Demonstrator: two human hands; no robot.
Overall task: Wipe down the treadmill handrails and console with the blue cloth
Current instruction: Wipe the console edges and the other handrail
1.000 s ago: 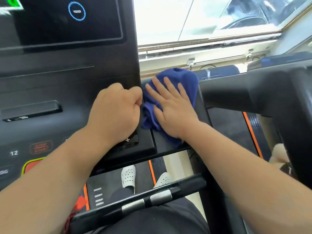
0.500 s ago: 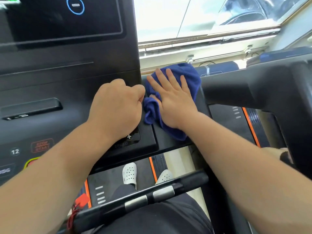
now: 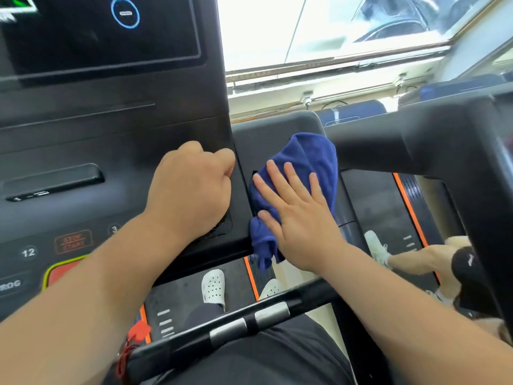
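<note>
Just right of the console (image 3: 111, 140) the blue cloth (image 3: 308, 154) runs away from the person, pressed under the flat right hand (image 3: 299, 220), while the left hand (image 3: 191, 190) rests fisted, holding nothing, on the console.

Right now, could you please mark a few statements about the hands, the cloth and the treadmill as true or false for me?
1. The right hand presses flat on the blue cloth. True.
2. The left hand grips the cloth. False: it rests curled on the console, holding nothing.
3. A red clip hangs by the front handlebar. True.
4. The cloth lies on the front handlebar. False: it lies on the black panel to the right of the console.
5. The shoes on the belt are black. False: they are white.
</note>
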